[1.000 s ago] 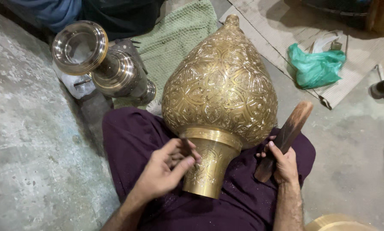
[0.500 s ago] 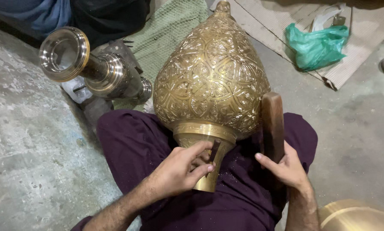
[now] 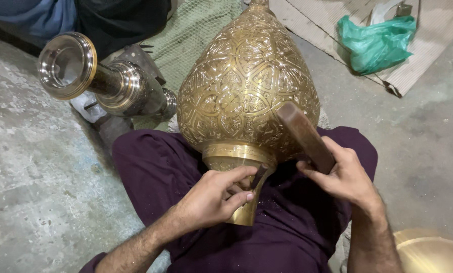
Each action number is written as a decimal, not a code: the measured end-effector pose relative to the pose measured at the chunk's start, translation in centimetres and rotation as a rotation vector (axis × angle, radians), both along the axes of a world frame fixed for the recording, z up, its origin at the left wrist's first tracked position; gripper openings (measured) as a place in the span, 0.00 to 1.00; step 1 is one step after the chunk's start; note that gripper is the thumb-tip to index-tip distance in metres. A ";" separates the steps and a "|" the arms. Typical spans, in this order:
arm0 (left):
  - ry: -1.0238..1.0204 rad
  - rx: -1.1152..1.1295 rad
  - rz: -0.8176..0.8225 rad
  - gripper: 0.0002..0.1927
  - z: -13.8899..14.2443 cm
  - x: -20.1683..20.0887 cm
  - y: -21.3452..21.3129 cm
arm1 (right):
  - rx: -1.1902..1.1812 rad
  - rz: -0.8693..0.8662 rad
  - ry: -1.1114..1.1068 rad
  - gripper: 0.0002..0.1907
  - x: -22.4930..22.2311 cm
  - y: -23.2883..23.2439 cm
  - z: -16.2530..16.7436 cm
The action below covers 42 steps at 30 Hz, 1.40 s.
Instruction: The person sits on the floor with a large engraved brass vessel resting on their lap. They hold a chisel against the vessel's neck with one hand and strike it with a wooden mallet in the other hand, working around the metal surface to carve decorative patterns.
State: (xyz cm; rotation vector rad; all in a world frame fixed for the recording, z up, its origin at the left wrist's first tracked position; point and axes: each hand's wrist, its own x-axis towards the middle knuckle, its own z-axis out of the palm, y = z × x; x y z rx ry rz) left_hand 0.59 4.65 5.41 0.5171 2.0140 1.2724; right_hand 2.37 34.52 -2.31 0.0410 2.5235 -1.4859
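Here, two hands work one brass vessel [image 3: 246, 91].

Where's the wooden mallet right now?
Head view, right of centre: the wooden mallet is gripped in the right hand, its upper end against the engraved brass vessel.

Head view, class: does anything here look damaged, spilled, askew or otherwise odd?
Little stands out. The engraved brass vessel lies tilted across the lap, with no visible dents or cracks. A crumpled green plastic bag lies loose on the mat behind. Nothing looks spilled.
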 end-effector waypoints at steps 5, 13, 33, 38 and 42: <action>-0.030 -0.007 -0.014 0.25 -0.2 -0.2 -0.2 | -0.147 0.115 0.081 0.22 -0.5 -0.6 0.3; 0.068 -0.002 -0.100 0.24 -0.7 -0.4 -0.3 | 0.067 0.026 -0.016 0.22 -0.3 -1.2 0.9; 0.052 -0.041 -0.192 0.23 0.1 -1.6 0.8 | -0.030 0.086 0.104 0.20 2.8 0.2 -1.2; 0.120 -0.009 -0.291 0.23 0.2 -2.1 1.0 | -0.128 -0.117 0.036 0.18 4.9 -0.1 -3.2; 0.039 -0.129 -0.346 0.22 -0.1 -2.4 1.3 | -0.113 -0.064 -0.008 0.17 6.1 0.0 -4.3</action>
